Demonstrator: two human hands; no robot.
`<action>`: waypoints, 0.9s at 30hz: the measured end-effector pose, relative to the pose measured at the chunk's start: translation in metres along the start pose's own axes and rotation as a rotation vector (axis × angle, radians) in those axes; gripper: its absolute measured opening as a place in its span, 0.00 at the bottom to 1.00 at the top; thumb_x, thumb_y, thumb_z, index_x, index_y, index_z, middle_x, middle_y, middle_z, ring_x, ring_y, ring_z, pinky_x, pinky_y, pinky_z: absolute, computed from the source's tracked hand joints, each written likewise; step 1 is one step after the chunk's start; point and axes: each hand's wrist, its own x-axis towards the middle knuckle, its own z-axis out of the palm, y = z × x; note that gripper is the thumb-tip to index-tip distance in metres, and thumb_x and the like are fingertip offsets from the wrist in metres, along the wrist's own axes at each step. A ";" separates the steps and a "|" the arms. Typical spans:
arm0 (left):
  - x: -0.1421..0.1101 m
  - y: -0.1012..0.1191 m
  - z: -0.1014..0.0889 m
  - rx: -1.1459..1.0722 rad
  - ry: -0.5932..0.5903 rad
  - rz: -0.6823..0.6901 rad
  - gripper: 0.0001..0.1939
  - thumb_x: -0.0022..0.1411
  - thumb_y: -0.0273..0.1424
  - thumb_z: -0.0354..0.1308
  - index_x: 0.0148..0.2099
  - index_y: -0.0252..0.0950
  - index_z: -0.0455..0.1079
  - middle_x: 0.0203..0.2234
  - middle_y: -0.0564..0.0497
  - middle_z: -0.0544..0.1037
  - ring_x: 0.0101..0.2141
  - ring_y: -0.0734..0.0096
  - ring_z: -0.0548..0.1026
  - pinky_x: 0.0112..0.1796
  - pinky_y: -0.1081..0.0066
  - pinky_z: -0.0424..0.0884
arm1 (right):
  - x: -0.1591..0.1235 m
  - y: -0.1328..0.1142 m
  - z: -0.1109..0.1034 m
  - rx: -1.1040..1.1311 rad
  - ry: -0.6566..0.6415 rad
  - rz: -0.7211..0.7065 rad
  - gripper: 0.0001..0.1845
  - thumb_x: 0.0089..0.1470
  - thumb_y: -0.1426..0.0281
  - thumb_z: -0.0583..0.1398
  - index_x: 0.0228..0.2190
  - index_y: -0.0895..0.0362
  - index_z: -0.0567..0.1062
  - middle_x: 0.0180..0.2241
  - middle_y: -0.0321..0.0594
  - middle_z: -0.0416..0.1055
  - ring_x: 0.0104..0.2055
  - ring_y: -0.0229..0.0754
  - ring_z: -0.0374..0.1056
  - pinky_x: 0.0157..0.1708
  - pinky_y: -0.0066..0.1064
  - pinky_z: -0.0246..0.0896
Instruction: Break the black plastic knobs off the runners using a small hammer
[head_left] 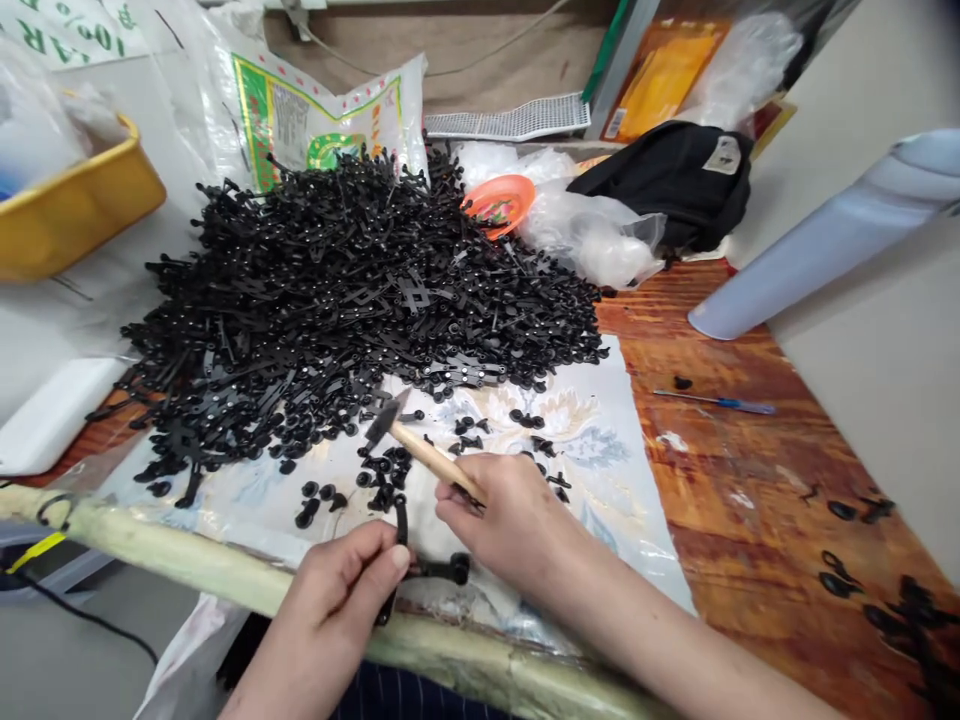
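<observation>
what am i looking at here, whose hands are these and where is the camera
There is no robot: these are a person's two bare hands, seen in one picture from a camera worn on the head, looking forward and down. The left hand holds a black part. The right hand grips a hammer. Beyond them a big pile of black parts lies on a pale sheet over a wooden table; a screwdriver lies to the right.
</observation>
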 end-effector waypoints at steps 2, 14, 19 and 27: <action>0.000 -0.003 0.000 0.019 -0.101 -0.029 0.21 0.61 0.47 0.53 0.22 0.40 0.56 0.18 0.58 0.55 0.22 0.71 0.57 0.24 0.73 0.54 | -0.008 0.002 0.001 0.015 -0.014 0.040 0.05 0.47 0.76 0.59 0.24 0.57 0.75 0.21 0.37 0.69 0.23 0.39 0.62 0.25 0.30 0.52; 0.022 0.013 -0.006 0.226 -0.350 0.059 0.20 0.65 0.43 0.46 0.23 0.41 0.51 0.18 0.60 0.51 0.22 0.72 0.52 0.24 0.71 0.51 | -0.063 0.020 -0.042 0.536 0.075 0.222 0.16 0.66 0.57 0.50 0.30 0.53 0.64 0.22 0.28 0.57 0.18 0.30 0.50 0.16 0.23 0.46; 0.026 0.015 -0.006 0.254 -0.376 0.067 0.19 0.65 0.42 0.46 0.23 0.41 0.52 0.18 0.60 0.50 0.22 0.73 0.52 0.24 0.70 0.50 | -0.082 0.035 -0.035 0.638 -0.012 0.308 0.16 0.66 0.56 0.50 0.31 0.53 0.64 0.23 0.28 0.55 0.18 0.29 0.51 0.14 0.21 0.44; 0.026 0.013 -0.004 0.287 -0.427 0.043 0.19 0.65 0.42 0.46 0.23 0.40 0.54 0.19 0.60 0.53 0.23 0.72 0.54 0.25 0.71 0.52 | -0.086 0.040 -0.032 0.712 -0.016 0.293 0.15 0.65 0.57 0.51 0.31 0.53 0.62 0.22 0.27 0.54 0.16 0.29 0.48 0.13 0.21 0.44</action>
